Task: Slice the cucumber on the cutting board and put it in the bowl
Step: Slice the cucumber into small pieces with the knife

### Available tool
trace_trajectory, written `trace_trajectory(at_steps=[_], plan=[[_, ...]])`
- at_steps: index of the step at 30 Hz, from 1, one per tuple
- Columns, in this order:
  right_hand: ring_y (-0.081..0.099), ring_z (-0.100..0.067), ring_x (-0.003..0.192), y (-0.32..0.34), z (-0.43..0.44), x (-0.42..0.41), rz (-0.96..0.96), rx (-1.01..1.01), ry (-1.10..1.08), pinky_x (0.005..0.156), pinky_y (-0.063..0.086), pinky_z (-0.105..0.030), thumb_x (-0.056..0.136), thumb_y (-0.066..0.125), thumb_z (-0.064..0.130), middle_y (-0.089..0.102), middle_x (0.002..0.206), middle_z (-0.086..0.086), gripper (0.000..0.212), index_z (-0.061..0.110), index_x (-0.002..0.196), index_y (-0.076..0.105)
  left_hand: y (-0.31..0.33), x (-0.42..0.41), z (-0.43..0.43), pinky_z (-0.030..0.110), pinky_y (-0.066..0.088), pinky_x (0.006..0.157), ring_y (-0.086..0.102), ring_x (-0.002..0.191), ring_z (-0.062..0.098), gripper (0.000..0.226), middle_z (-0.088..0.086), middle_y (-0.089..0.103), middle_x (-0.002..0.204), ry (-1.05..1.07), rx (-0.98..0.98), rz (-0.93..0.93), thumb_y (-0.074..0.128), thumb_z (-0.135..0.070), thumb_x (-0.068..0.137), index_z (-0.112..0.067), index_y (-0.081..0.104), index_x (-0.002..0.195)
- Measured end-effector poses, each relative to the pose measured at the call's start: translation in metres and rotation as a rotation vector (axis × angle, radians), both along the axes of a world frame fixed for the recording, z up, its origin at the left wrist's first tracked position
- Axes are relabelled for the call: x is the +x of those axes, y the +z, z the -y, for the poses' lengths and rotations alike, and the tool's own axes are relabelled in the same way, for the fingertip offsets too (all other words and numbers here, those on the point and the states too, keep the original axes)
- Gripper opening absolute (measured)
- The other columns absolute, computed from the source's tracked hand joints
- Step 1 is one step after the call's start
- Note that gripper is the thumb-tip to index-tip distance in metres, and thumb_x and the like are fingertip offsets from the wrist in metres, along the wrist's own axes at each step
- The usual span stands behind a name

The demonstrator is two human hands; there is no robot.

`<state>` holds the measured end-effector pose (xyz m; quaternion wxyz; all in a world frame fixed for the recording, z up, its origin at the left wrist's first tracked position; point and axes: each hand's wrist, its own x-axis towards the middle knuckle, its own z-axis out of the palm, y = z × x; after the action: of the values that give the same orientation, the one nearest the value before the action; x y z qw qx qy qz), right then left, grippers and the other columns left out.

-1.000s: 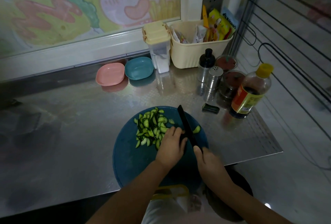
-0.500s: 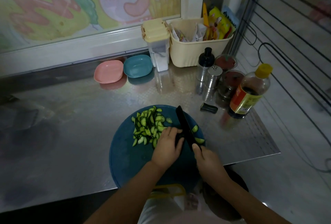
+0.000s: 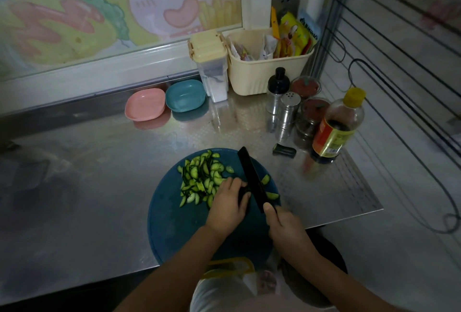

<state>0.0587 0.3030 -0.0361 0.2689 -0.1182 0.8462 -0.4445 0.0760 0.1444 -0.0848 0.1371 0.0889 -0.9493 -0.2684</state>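
A round dark-blue cutting board (image 3: 174, 227) lies at the counter's front edge. A heap of green cucumber slices (image 3: 202, 178) covers its far left part. My left hand (image 3: 228, 205) presses down on a dark cucumber piece, mostly hidden under the fingers. My right hand (image 3: 284, 229) grips the handle of a black knife (image 3: 252, 178), whose blade stands against the left fingertips. Two slices (image 3: 270, 195) lie to the right of the blade. A pink bowl (image 3: 145, 104) and a teal bowl (image 3: 185, 95) sit at the back by the wall.
On the right stand a soy sauce bottle (image 3: 336, 128), two shakers (image 3: 288, 108), lidded jars (image 3: 313, 112) and a small dark piece (image 3: 284, 150). A cream basket (image 3: 267, 73) and a seasoning box (image 3: 212, 67) stand at the back. The counter's right edge (image 3: 359, 213) is close to the board.
The knife has kept chopping beside my left fingers, and a second slice now lies to the right of the blade. The view has shifted slightly.
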Motion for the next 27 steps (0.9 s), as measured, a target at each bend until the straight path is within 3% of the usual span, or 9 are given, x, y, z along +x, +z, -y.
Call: trace_trajectory(at_steps=[15,19,23,27], plan=[[0.043,-0.004,0.055,-0.005,0.009,-0.001,-0.043,0.089,0.027,0.05,0.035,-0.015,0.101,0.032,0.035,0.045,0.062,0.004,0.035,0.021,0.071,0.042,0.004,0.0,-0.001,0.023,0.033,0.061,0.055,0.077,0.025,0.012,0.009,0.052,0.089,-0.004,0.002,0.031,0.063,-0.016,0.086,-0.009,0.056,0.092],[0.041,-0.003,0.056,-0.006,0.017,-0.007,-0.048,0.162,0.054,0.052,0.028,-0.027,0.102,0.028,0.038,0.045,0.065,0.005,0.036,0.012,0.084,0.047,0.006,0.0,-0.002,0.023,0.032,0.065,0.056,0.078,0.025,0.012,0.01,0.054,0.089,-0.006,-0.017,0.022,0.064,-0.013,0.085,-0.008,0.058,0.094],[0.039,-0.002,0.056,-0.007,0.02,-0.006,-0.073,0.183,0.045,0.054,0.027,-0.028,0.102,0.028,0.036,0.043,0.065,0.006,0.036,0.01,0.086,0.047,0.002,0.01,0.002,0.021,0.035,0.08,0.048,0.094,0.019,0.03,0.009,0.053,0.101,-0.087,-0.014,0.03,0.043,-0.025,0.092,-0.008,0.057,0.114],[0.041,-0.004,0.056,-0.008,0.015,-0.003,-0.052,0.164,0.006,0.05,0.036,-0.015,0.101,0.029,0.036,0.045,0.064,0.003,0.039,0.014,0.074,0.044,0.003,0.013,0.002,0.018,0.032,0.086,0.042,0.098,0.014,0.036,0.009,0.054,0.104,-0.089,0.033,0.031,0.04,-0.026,0.091,-0.007,0.056,0.117]])
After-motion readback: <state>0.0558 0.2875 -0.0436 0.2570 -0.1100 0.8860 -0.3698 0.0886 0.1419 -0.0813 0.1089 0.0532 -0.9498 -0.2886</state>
